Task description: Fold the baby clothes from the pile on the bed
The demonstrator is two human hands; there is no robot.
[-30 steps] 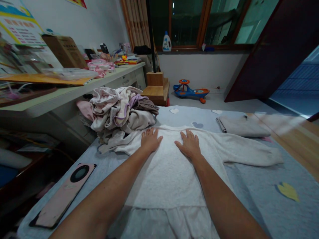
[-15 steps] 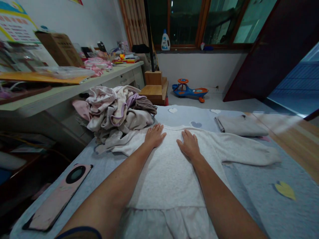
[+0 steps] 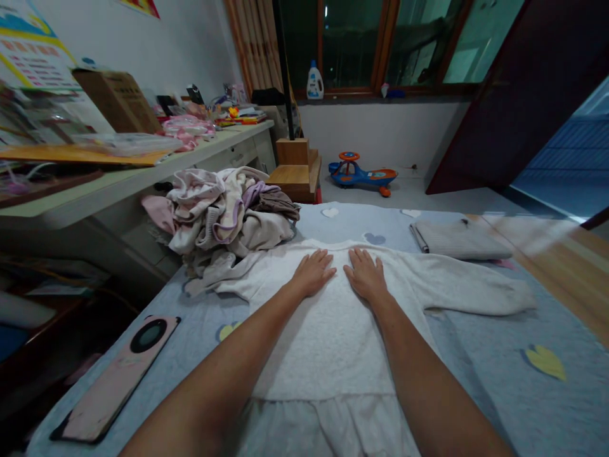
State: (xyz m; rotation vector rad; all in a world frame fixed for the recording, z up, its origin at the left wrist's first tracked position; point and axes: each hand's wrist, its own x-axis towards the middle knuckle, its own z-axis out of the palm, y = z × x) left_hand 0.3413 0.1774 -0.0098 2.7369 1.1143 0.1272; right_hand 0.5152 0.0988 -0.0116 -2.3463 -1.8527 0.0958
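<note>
A pale long-sleeved dress (image 3: 328,343) with a gathered skirt lies spread out, neckline away from me. My left hand (image 3: 313,273) rests flat on its upper chest, fingers stretched out. Beside it, my right hand (image 3: 366,274) also lies flat on the fabric below the neckline. Both hands are open and grip nothing. One sleeve extends to the right; the other runs left to the edge of a heap of crumpled clothes (image 3: 223,216). The skirt's lower end is cut off by the frame, and my forearms cover parts of the dress.
A blue patterned bed sheet (image 3: 504,406) lies under the dress. At the left is a pink phone (image 3: 114,381); at the far right, a folded grey garment (image 3: 459,240). A cluttered desk (image 3: 209,149) borders the left side. A ride-on toy (image 3: 364,174) stands on the floor beyond.
My left hand has slid right across the dress, closer to my right hand. My right hand has shifted slightly to the right. The dress lies nearly the same.
</note>
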